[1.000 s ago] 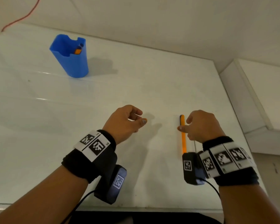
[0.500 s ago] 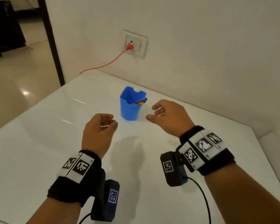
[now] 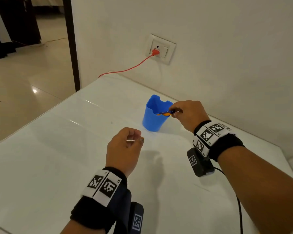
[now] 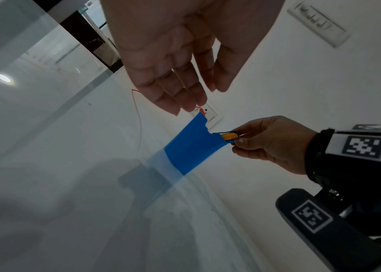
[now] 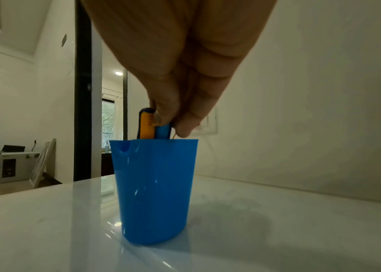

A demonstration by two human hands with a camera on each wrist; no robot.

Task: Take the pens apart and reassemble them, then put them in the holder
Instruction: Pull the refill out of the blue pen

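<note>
A blue holder (image 3: pixel 152 121) stands upright on the white table (image 3: pixel 57 149) near the wall. An orange pen with a blue cap (image 3: pixel 165 113) sticks out of its right rim. My right hand (image 3: pixel 174 113) pinches the top of that pen with thumb and fingertips; the right wrist view shows the pen (image 5: pixel 147 123) just above the holder (image 5: pixel 154 184). My left hand (image 3: pixel 137 138) hovers in front of the holder, fingers loosely curled. In the left wrist view the left hand (image 4: pixel 184 88) looks relaxed with nothing in it, short of the holder (image 4: pixel 191 147) and the pen (image 4: pixel 228 136).
A red cable (image 3: pixel 134 67) runs from a wall socket (image 3: pixel 160 49) down behind the table's far edge. The wall stands close behind the holder. The table's left edge drops to a tiled floor beside a dark door frame (image 3: pixel 71 44).
My right hand left the orange pen lying on the table, travelled to the holder and now pinches the pen in it. The head view swung up. My left hand stayed loosely curled.
</note>
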